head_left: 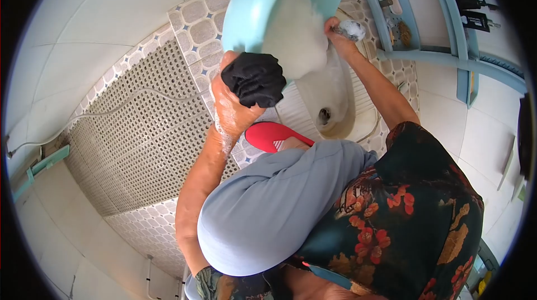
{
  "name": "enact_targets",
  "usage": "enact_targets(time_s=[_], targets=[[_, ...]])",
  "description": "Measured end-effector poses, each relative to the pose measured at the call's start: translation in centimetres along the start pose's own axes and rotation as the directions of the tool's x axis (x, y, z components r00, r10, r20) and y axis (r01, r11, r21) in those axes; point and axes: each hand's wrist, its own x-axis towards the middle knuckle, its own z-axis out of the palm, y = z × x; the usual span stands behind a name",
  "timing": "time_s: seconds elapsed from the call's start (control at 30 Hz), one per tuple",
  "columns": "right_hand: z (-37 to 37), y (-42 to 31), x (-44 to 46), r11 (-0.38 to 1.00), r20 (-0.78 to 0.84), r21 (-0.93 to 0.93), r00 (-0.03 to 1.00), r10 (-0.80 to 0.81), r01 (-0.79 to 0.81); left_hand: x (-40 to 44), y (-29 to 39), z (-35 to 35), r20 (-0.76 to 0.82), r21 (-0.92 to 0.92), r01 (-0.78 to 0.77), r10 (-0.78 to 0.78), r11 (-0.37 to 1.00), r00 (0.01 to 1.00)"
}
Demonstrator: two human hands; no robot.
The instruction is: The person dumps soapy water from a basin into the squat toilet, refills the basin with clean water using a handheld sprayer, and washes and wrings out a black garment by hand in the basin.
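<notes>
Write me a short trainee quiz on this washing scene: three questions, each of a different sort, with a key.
1. Multiple choice: what colour is the cloth in the left hand?
a) white
b) black
c) green

2. True or false: the teal basin is tipped, and cloudy water is spilling out of it.

3. Short answer: what fixture, with a dark drain hole, is set in the floor below the basin?

Key
1. b) black
2. True
3. A squat toilet
</notes>
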Motion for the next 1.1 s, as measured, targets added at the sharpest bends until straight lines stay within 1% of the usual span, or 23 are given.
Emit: enact_targets(time_s=[0.07,0.13,0.17,0.2,0.23,0.27,0.3,0.33,0.37,0.43,0.47,0.53,0.67,0.73,0.8,0.87,0.9,0.93,0.97,1.0,1.03,1.07,1.1], targets=[[0.2,0.0,-0.7,0.998,-0.048,-0.053,0.998,0.027,-0.03,-0.4,-0.1,0.4,0.025,0.038,-0.008,0.007,0.999,1.0],[0.2,1.1,-1.5,0.987,-0.071,0.128,0.991,0.11,-0.1,-0.8,0.3,0.9,0.001,-0.047,0.122,-0.122,0.991,0.993],[0.2,0.7,-1.6,0.986,-0.075,0.127,0.991,0.114,-0.104,-0.8,0.4,0.9,0.015,0.015,0.084,-0.084,0.996,0.996],[0.2,0.4,-1.8,0.998,-0.106,0.053,0.994,0.036,-0.031,-0.9,0.3,1.1,0.021,0.009,0.086,-0.087,0.996,0.996],[0.1,0.1,-2.3,0.999,-0.128,-0.026,0.991,-0.038,0.035,-1.0,0.0,1.4,0.02,0.072,0.062,-0.063,0.995,0.998],[-0.2,-0.5,-2.7,0.999,-0.127,-0.032,0.992,-0.017,0.013,-1.3,-0.2,1.7,0.025,0.131,0.044,-0.048,0.99,0.999],[-0.6,-1.0,-2.9,0.997,-0.099,-0.058,0.994,-0.053,0.047,-1.5,-0.2,1.9,0.041,0.118,0.066,-0.071,0.991,0.997],[-0.8,-1.2,-3.1,0.993,-0.071,-0.081,0.993,-0.096,0.09,-1.2,-0.4,1.9,0.063,0.141,-0.047,0.038,0.989,0.997],[-1.1,-1.0,-3.2,0.993,-0.067,-0.084,0.994,-0.084,0.078,-0.9,-0.4,1.9,0.08,0.163,-0.166,0.154,0.973,0.985],[-1.3,-0.7,-3.1,0.993,-0.079,-0.053,0.991,0.105,-0.109,-0.7,-0.4,1.7,0.083,0.142,-0.125,0.114,0.982,0.99],[-1.2,-1.2,-3.5,0.992,-0.077,-0.056,0.991,0.109,-0.114,-0.6,-0.3,1.7,0.086,0.12,-0.095,0.085,0.988,0.993],[-0.9,-3.2,-4.7,0.958,-0.211,0.157,0.94,0.268,-0.238,-0.6,-0.1,1.9,0.085,0.104,-0.081,0.072,0.991,0.994],[-1.0,-4.3,-6.0,0.959,-0.237,0.092,0.929,0.283,-0.269,-0.2,-0.3,2.2,0.051,0.04,-0.129,0.127,0.991,0.991],[-0.8,-4.2,-6.4,0.922,-0.264,0.267,0.898,0.351,-0.282,0.1,0.0,2.0,0.025,0.002,-0.146,0.146,0.989,0.989],[-1.7,-2.7,-6.2,0.939,-0.227,0.203,0.92,0.32,-0.277,0.5,0.3,1.6,0.026,-0.041,-0.028,0.029,0.999,0.999],[-2.7,-1.9,-5.9,0.958,-0.19,0.139,0.943,0.273,-0.249,0.5,-0.3,1.7,-0.016,-0.064,0.0,-0.001,0.998,1.0],[-2.8,-2.4,-6.4,0.96,-0.21,0.035,0.937,0.278,-0.277,0.6,-0.8,1.7,-0.049,-0.091,0.035,-0.039,0.995,0.998],[-2.8,-2.8,-6.5,0.953,-0.233,-0.067,0.933,0.273,-0.296,0.9,-1.6,1.4,-0.062,-0.08,0.02,-0.025,0.997,0.998],[-2.8,-3.4,-6.4,0.96,-0.231,-0.067,0.94,0.251,-0.273,1.5,-2.6,0.9,-0.134,0.068,-0.118,0.126,0.991,0.983],[-2.7,-4.0,-6.5,0.961,-0.166,-0.064,0.952,0.255,-0.269,1.6,-3.4,0.7,-0.182,0.223,-0.234,0.277,0.946,0.944],[-2.6,-4.6,-6.6,0.963,-0.103,-0.062,0.961,0.256,-0.263,0.8,-3.8,1.0,-0.282,0.01,0.078,-0.072,0.997,0.957],[-2.4,-6.1,-6.6,0.969,-0.102,-0.061,0.967,0.233,-0.239,0.8,-3.7,0.7,-0.296,0.019,0.061,-0.053,0.998,0.954],[-2.2,-8.2,-6.5,0.957,-0.049,-0.032,0.957,0.285,-0.287,1.0,-3.6,0.3,-0.299,-0.049,0.167,-0.174,0.985,0.938]])
